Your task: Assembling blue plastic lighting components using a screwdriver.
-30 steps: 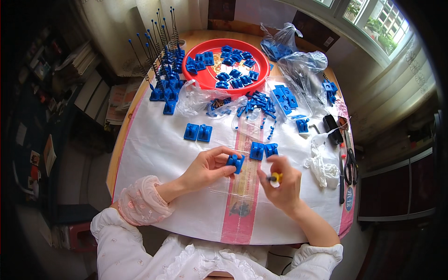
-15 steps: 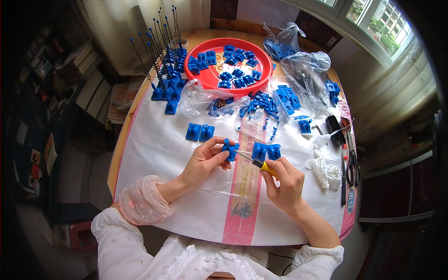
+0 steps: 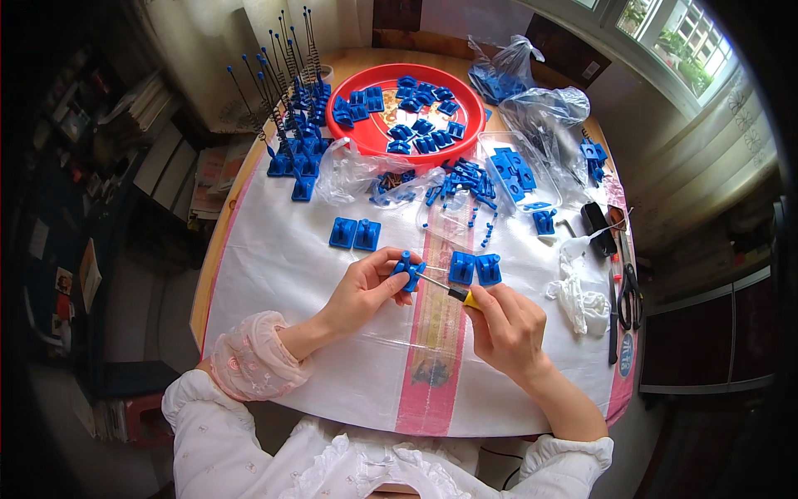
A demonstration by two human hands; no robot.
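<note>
Between its thumb and fingers, my left hand (image 3: pixel 366 287) pinches a blue plastic part (image 3: pixel 407 270) with an upright stub. My right hand (image 3: pixel 509 328) grips a screwdriver (image 3: pixel 457 293) with a yellow and black handle. The metal shaft points left, and its tip meets the side of the blue part; the exact point of contact is too small to tell. Just past my right hand lie two blue plastic bases (image 3: pixel 475 269) side by side. Two more blue bases (image 3: pixel 355 234) sit beyond my left hand.
A red round tray (image 3: pixel 342 137) holds many blue parts. Blue bases with black springs (image 3: pixel 291 125) crowd the far left. Small blue pieces (image 3: pixel 465 183) and a clear plastic box (image 3: pixel 544 187) lie mid-table. Scissors (image 3: pixel 630 295) and a white crumpled bag (image 3: pixel 578 299) are at right.
My right hand has shifted very slightly right, and its fingers now cover more of the yellow handle. The blue part is turned or tilted slightly in my left hand.
</note>
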